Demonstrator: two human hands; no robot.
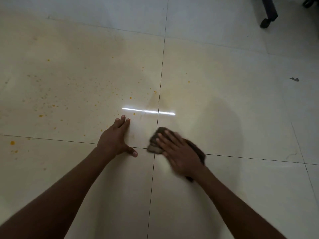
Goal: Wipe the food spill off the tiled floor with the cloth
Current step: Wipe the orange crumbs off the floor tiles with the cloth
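Note:
A dark brown cloth [154, 143] lies on the pale tiled floor [224, 104], just right of where the grout lines cross. My right hand [179, 153] presses flat on top of it and hides most of it; the hand is blurred. My left hand [116, 137] rests flat on the floor to the left, fingers spread, holding nothing. Orange-yellow food spots [53, 106] are scattered over the tile to the left and ahead of my left hand, with a bigger blob [12, 143] at the far left. A faint yellowish smear [155, 99] runs along the grout line ahead of the cloth.
A chair leg with a black caster [266, 20] stands at the top right. A small dark scrap [294, 79] lies on the floor at the right. A bright strip of reflected light [148, 111] crosses the floor ahead of my hands.

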